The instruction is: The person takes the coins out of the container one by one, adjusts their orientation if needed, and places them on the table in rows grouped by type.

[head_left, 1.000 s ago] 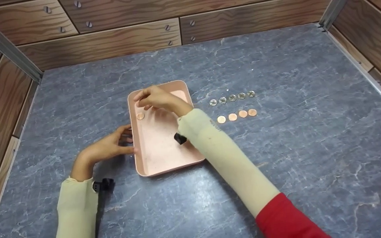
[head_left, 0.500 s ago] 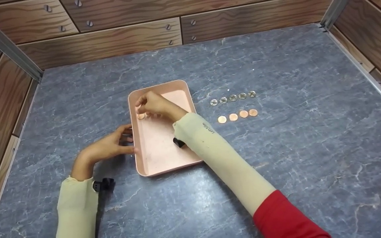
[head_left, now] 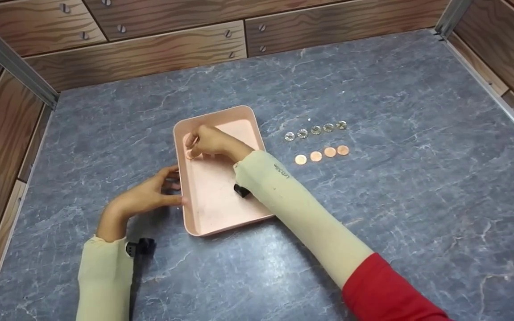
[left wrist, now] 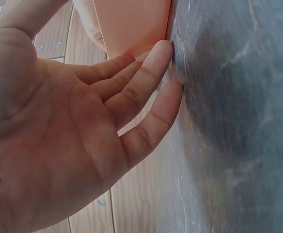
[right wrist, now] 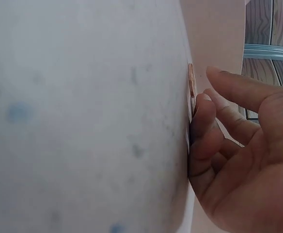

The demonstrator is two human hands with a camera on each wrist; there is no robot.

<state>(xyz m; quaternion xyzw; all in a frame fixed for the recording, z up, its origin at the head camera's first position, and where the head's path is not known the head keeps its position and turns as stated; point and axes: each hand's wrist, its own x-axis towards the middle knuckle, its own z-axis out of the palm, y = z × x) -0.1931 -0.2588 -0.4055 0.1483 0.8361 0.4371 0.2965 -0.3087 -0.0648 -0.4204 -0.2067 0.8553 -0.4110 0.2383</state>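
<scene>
A pink rectangular tray (head_left: 221, 214) rests on the table. My left hand (head_left: 145, 196) lies along its left side, with spread fingers and thumb at the outer wall. In the left wrist view the fingers (left wrist: 151, 68) are long and relaxed, holding nothing. My right hand (head_left: 212, 141) reaches down inside the tray's far left part. A copper coin (head_left: 189, 154) lies there beneath the fingertips, partly covered. From the right wrist, the coin (right wrist: 191, 80) shows edge-on, low against the tray floor. Bent fingers (right wrist: 203, 109) come right up to it, while one digit stands apart above.
Right of the tray lies a row of several silver, patterned discs (head_left: 315, 130). Nearer, several copper coins (head_left: 316, 156) form a second row. A wood-patterned wall (head_left: 150, 62) bounds the marbled table (head_left: 417, 178) at the back and sides.
My right hand has lowered from above the tray's far left corner down to the coin, its fingers drawing closer together. The left hand has stayed at the tray's side.
</scene>
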